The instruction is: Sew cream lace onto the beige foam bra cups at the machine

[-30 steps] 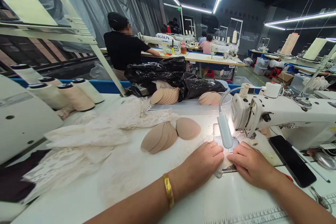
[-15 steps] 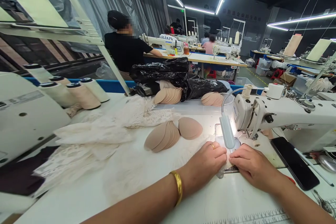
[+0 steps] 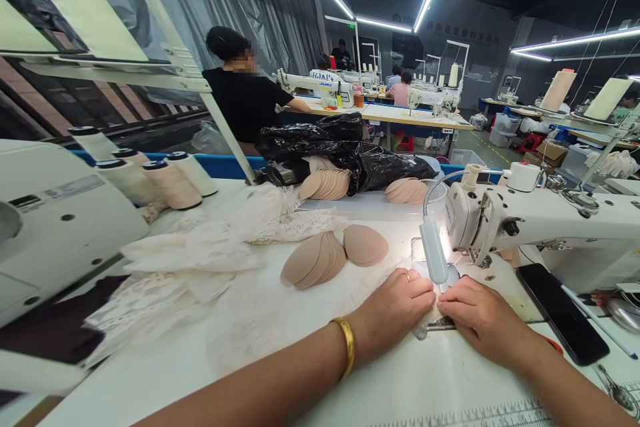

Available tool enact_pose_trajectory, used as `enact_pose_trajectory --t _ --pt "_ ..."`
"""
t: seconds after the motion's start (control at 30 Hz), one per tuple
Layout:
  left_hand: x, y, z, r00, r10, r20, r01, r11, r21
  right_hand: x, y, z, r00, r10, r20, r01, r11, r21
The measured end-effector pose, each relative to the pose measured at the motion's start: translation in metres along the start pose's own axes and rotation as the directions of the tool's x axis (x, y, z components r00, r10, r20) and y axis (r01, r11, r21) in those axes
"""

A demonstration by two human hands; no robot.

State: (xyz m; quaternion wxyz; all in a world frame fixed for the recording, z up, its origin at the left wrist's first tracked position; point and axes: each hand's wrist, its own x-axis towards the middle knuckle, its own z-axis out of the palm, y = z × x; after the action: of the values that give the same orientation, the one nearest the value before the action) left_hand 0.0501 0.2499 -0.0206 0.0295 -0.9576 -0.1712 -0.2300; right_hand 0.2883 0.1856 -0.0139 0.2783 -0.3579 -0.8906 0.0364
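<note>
Both hands pinch a pale lace fabric [image 3: 367, 287] in front of the sewing machine [image 3: 550, 213]. My left hand [image 3: 403, 303], with a ring and a gold bangle on its wrist, is closed on the fabric's left part. Close beside it, my right hand [image 3: 480, 313] is closed on the right part, fingertips almost meeting. A lit lamp [image 3: 433, 253] on a bendy neck hangs over the fingertips and hides the needle area. Left of my hands lie a fanned stack of beige bra cups [image 3: 317, 260] and a single bra cup [image 3: 365, 245].
White lace pieces [image 3: 200, 247] spread across the table's left. Thread cones [image 3: 173, 183] stand behind them. A black plastic bag [image 3: 385, 167] lies at the back. At right are a phone [image 3: 563, 313] and a ruler [image 3: 480, 413]. A person [image 3: 240, 93] sits beyond.
The view has turned slightly left, so most things sit a little further right. Both hands keep their hold on the fabric, nearly unmoved.
</note>
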Motion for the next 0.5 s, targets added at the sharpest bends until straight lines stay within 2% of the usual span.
enact_pose_trajectory --t 0.23,0.5 --pt "0.021 -0.019 -0.001 0.995 0.096 0.028 -0.098 0.992 0.082 -0.001 0.007 0.006 0.998 0.036 -0.053 -0.039 0.998 -0.055" --pt "0.036 -0.031 -0.01 0.985 0.16 0.067 -0.164 0.985 0.05 -0.002 0.009 0.009 0.997 0.069 -0.044 -0.076 0.978 -0.194"
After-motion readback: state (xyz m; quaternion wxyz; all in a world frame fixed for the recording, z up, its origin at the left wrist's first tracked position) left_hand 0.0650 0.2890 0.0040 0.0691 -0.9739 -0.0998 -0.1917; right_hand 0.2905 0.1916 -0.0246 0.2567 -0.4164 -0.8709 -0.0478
